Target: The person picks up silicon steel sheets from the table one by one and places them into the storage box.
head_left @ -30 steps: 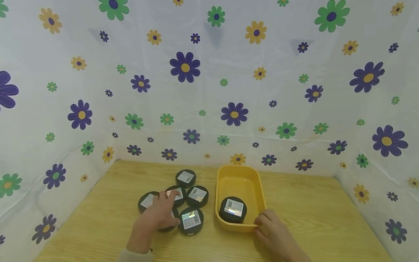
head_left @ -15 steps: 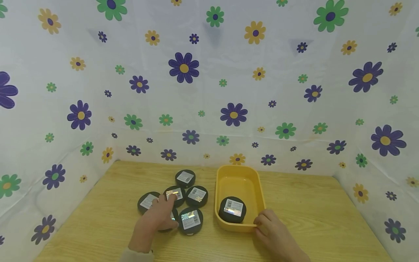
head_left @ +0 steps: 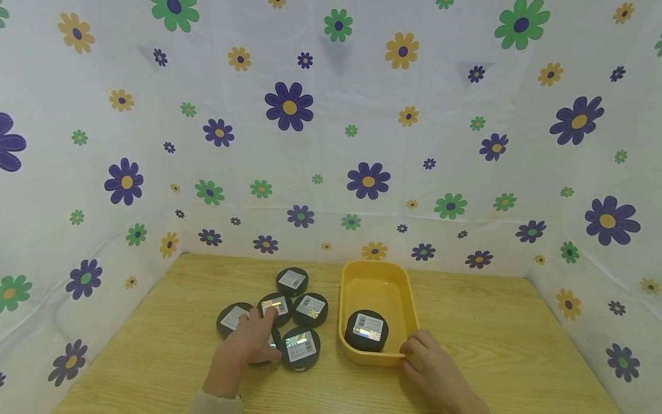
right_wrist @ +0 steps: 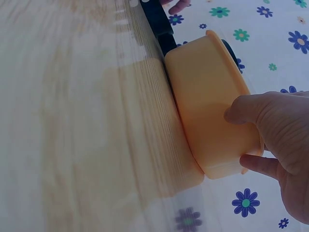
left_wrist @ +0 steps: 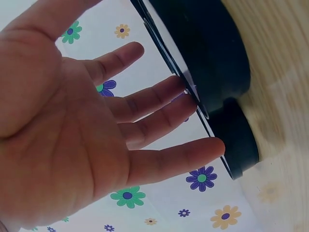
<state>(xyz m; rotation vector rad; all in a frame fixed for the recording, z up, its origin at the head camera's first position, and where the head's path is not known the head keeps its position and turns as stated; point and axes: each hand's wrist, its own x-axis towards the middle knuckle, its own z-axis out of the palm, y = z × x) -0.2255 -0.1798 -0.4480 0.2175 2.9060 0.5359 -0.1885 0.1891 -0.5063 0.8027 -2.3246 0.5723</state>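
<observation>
My left hand [head_left: 250, 339] is over a cluster of several flat, round black containers [head_left: 301, 348] with white labels on top. It partly covers one container beneath it. In the left wrist view, the fingers of the left hand [left_wrist: 91, 121] are extended and some tips touch or nearly touch the labelled faces of the containers [left_wrist: 212, 53]; nothing is gripped. My right hand [head_left: 434, 368] pinches the near right corner of a yellow plastic tray [head_left: 372, 282]. From the right wrist, the thumb lies against the tray's outer wall [right_wrist: 207, 92]. One more black container [head_left: 367, 330] lies inside the tray, near its front left.
Everything stands on a wooden table [head_left: 491, 339]. A white curtain [head_left: 331, 144] with printed flowers borders it at the back and both sides. The cluster sits left of the tray, its nearest containers a short gap from the tray's wall.
The left fingers shift very slightly over the containers. The right hand, tray and containers stay where they were; the head view drifts a little.
</observation>
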